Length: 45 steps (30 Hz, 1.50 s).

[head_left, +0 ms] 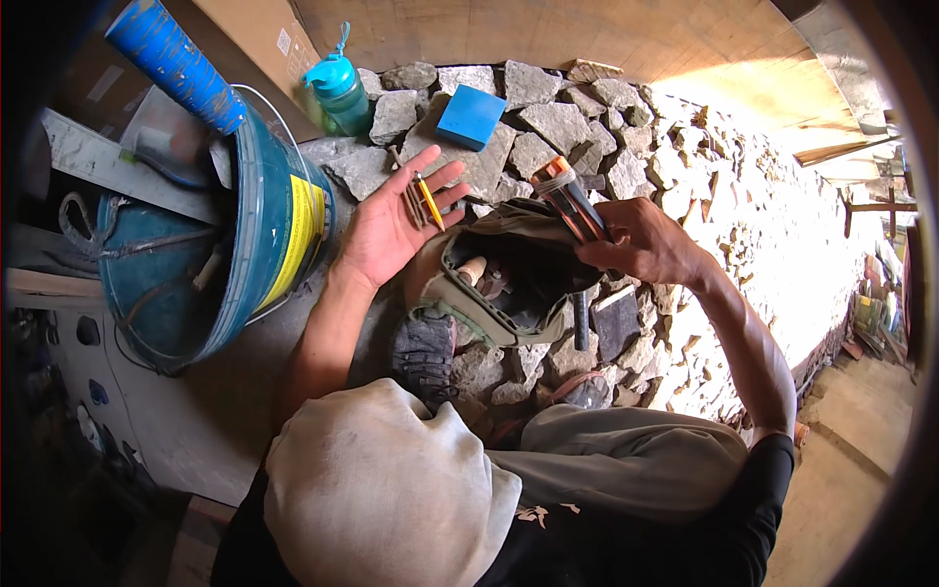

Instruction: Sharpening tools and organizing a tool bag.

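My left hand is palm up above the near-left of an open olive-beige bag. A yellow pencil and thin brown rods resembling nails lie across its outstretched fingers. My right hand is closed around a long orange-and-black tool, tilted over the bag's right rim; its exact kind is unclear. Inside the bag a light wooden handle shows, while the rest of the contents is dark. A dark rod hangs at the bag's right side.
At left stands a teal bucket with tools and a blue tube sticking out. A turquoise bottle and a blue block rest among rough stones. My boot is beside the bag. Wooden boards edge the back.
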Each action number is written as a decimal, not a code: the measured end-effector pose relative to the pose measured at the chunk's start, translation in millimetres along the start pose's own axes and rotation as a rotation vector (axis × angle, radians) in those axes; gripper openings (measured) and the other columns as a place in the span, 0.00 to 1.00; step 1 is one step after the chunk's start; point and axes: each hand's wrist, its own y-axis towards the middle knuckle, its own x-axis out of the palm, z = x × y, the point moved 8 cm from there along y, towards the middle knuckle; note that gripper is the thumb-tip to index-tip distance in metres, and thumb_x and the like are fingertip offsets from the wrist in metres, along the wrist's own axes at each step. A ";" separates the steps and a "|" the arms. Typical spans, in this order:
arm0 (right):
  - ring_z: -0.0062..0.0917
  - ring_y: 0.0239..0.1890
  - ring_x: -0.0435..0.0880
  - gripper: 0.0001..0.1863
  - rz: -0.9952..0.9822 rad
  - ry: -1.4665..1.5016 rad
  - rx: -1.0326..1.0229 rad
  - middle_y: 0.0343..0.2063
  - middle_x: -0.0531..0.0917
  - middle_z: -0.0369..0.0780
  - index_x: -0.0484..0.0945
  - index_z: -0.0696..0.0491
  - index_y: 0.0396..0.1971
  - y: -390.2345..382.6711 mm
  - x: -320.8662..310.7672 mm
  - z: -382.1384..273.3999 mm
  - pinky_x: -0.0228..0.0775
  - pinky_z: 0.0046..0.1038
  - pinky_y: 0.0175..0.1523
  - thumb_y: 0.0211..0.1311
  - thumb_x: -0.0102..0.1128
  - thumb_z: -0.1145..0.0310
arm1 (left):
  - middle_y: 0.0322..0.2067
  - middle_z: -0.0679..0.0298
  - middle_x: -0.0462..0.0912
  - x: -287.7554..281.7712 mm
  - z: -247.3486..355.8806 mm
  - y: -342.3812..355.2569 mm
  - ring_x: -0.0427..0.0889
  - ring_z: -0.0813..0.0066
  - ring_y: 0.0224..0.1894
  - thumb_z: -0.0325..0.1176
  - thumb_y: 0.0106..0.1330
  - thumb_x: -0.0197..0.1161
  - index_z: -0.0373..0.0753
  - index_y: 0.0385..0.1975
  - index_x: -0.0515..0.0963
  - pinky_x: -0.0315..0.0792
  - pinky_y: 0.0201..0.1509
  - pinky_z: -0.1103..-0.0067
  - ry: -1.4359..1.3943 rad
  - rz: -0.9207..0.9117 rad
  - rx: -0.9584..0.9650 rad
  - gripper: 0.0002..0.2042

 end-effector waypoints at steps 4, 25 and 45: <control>0.23 0.26 0.80 0.18 -0.006 0.005 0.007 0.23 0.82 0.40 0.80 0.61 0.31 0.1 1.0 1.0 0.71 0.29 0.34 0.56 0.65 0.58 | 0.63 0.54 0.69 -8.7 1.1 -0.3 0.71 0.58 0.63 0.37 0.74 0.48 0.42 0.67 0.61 0.67 0.66 0.60 0.126 0.064 0.066 0.22; 0.21 0.19 0.70 0.17 0.075 0.067 -0.059 0.14 0.73 0.38 0.78 0.61 0.26 4.0 -2.9 1.7 0.60 0.30 0.25 0.56 0.64 0.59 | 0.37 0.69 0.82 -47.6 4.6 4.4 0.80 0.71 0.48 0.31 0.64 0.66 0.43 0.43 0.78 0.75 0.58 0.68 0.052 0.291 0.199 0.09; 0.18 0.27 0.73 0.13 0.088 0.200 0.080 0.26 0.78 0.35 0.78 0.58 0.39 9.9 -7.2 7.2 0.65 0.25 0.32 0.61 0.62 0.64 | 0.24 0.75 0.75 -36.1 33.6 -174.0 0.71 0.87 0.25 0.35 0.68 0.61 0.39 0.36 0.77 0.65 0.31 0.85 1.039 0.515 0.085 0.07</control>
